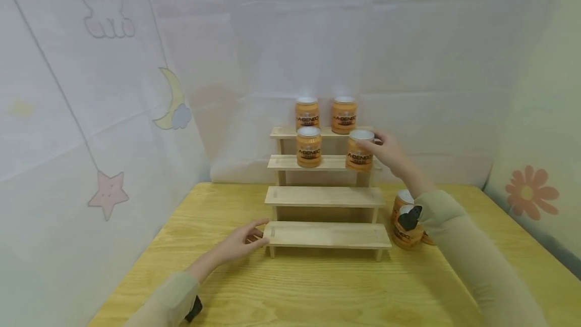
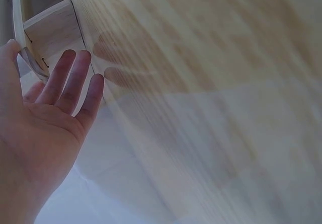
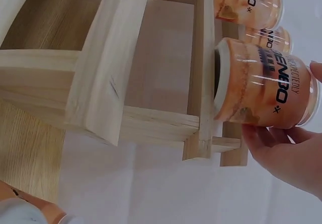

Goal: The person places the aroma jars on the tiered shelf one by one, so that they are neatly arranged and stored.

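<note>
My right hand (image 1: 392, 155) grips an orange can (image 1: 359, 154) with a pale lid, thumb and fingers around its sides. That can is at the right part of the second shelf from the top; in the right wrist view the held can (image 3: 269, 85) leans slightly, part of its base showing at the shelf edge. Another orange can (image 1: 309, 149) stands on the same shelf, to the left. Down at the left end of the bottom shelf (image 1: 327, 234), my left hand (image 1: 238, 240) has its thumb against the edge, fingers mostly extended, in the left wrist view too.
Two orange cans, a left one (image 1: 307, 111) and a right one (image 1: 343, 115), stand on the top shelf of the wooden stepped rack (image 1: 324, 196). Several more cans (image 1: 407, 233) are on the table (image 1: 317, 291) right of the rack, partly behind my sleeve. A pale wall sheet (image 1: 426, 64) hangs behind.
</note>
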The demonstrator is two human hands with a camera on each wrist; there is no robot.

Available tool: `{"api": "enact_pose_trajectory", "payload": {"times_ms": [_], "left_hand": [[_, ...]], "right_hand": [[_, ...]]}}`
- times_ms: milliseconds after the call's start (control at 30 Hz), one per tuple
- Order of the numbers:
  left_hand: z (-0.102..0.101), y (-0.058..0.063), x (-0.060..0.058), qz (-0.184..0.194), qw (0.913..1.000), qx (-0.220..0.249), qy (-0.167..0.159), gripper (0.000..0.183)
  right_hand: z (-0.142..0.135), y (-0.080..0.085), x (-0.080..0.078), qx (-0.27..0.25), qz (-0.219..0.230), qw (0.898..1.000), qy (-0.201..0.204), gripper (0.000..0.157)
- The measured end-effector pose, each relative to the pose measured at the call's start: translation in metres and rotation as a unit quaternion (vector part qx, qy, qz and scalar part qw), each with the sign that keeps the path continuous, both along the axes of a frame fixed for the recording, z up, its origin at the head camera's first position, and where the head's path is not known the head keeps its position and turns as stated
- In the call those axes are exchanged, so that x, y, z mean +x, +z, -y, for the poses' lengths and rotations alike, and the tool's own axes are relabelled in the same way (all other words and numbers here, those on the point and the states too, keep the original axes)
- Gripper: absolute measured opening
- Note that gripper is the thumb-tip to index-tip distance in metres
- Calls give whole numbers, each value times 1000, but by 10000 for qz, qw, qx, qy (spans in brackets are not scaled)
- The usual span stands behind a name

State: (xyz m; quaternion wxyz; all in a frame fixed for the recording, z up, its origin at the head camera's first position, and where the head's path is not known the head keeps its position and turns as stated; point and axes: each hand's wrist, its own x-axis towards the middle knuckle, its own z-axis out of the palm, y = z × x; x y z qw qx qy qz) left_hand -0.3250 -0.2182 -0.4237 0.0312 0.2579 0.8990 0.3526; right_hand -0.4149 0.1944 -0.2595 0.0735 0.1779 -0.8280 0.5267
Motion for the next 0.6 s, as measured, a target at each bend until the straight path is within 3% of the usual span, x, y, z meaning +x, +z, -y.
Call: {"api": "enact_pose_trajectory", "payload": {"times_ms": [200, 367, 467, 600], "left_hand": [[-2, -6, -1, -73, 9995, 293, 44, 62], [-1, -11, 4, -17, 9990, 401, 172, 62], [-2, -10, 4, -36, 9995, 285, 161, 62], [-3, -4, 0, 11, 9999, 52, 115, 63]], "right_hand": [[4, -3, -11, -198, -74, 9993, 302, 57], [9, -7, -15, -271, -26, 9988, 408, 62], [10, -7, -14, -404, 18, 9987, 319, 64], [13, 2, 1, -420, 142, 9989, 149, 62]]}}
